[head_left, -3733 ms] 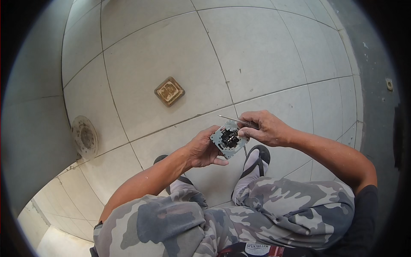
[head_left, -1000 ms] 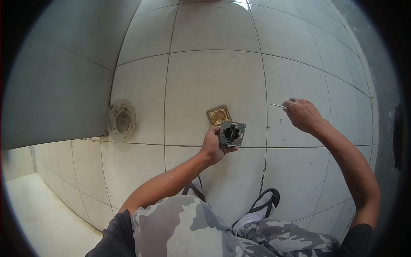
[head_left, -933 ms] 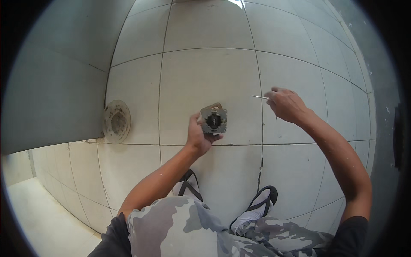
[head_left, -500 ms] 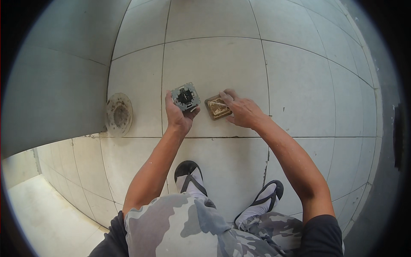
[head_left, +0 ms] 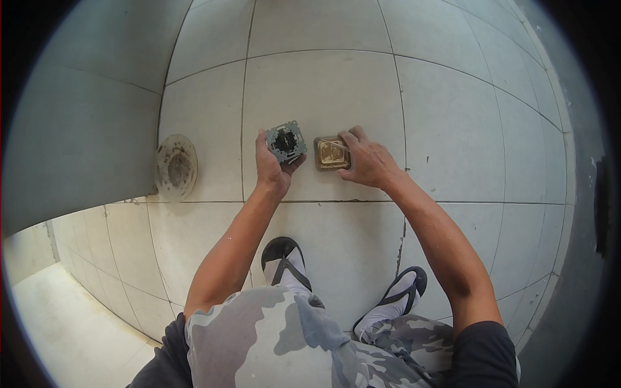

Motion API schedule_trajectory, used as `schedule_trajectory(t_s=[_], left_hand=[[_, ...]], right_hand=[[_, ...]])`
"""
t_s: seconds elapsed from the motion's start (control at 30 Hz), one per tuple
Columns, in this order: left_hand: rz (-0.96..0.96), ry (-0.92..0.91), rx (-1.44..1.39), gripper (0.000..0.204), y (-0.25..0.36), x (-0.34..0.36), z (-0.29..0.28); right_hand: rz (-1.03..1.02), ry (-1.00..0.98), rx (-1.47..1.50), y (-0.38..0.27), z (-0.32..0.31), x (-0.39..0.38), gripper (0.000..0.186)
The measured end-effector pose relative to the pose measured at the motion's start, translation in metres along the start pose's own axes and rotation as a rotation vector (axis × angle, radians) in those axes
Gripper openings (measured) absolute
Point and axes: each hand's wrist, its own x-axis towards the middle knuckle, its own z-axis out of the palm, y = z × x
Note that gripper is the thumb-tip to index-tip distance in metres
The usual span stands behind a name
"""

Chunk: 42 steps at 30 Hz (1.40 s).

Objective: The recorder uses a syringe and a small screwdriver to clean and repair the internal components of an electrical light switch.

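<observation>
My left hand (head_left: 272,169) grips an electrical switch or socket mechanism (head_left: 285,141) by its left and lower edges. A square grey metal mounting frame surrounds its black centre, which faces up. In my right hand (head_left: 372,159) is a square, brownish cover plate (head_left: 325,167) with rounded corners, held by its right side between thumb and fingers. Its upturned face looks dirty and golden-brown, and a thin pale strip crosses it. A small gap separates the two pieces. Whether the cover plate touches the floor, I cannot tell.
Pale floor tiles (head_left: 453,139) with dark joints lie below my hands. A stained round disc or drain fitting (head_left: 177,169) sits at the left, by a large grey panel (head_left: 84,123). My sandalled feet (head_left: 286,264) are below, and a grey wall edge curves along the right.
The cover plate in my right hand has turned from a tilt to nearly square and shifted slightly right. My left hand has moved a little right and up with the mechanism.
</observation>
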Motion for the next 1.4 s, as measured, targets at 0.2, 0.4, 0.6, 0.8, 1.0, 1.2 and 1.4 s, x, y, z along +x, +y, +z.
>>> schedule_trajectory(t_s=[0.2,0.4,0.6,0.8,1.0,1.2,1.4], left_hand=[[-0.048,-0.016,-0.050,0.056,-0.005,-0.001,0.002],[-0.103,-0.074,-0.251,0.060,-0.006,-0.004,0.004],[-0.109,-0.172,-0.322,0.061,-0.004,-0.012,0.007],[-0.134,-0.178,-0.334,0.060,-0.005,-0.010,0.002],[-0.165,-0.191,-0.286,0.059,-0.003,-0.013,0.005],[-0.157,-0.238,-0.291,0.057,-0.008,-0.011,0.003],[-0.175,-0.273,-0.303,0.056,-0.015,-0.013,0.006]], right_hand=[[0.084,0.114,0.068,0.005,0.001,-0.004,0.078],[0.123,0.269,0.181,-0.022,-0.005,0.007,0.079],[0.175,0.385,0.224,-0.033,-0.001,0.010,0.079],[0.197,0.401,0.233,-0.030,-0.001,0.009,0.073],[0.089,0.422,0.239,-0.027,0.004,0.010,0.078],[0.147,0.420,0.276,-0.042,0.012,0.007,0.074],[0.137,0.412,0.302,-0.056,0.024,0.006,0.080]])
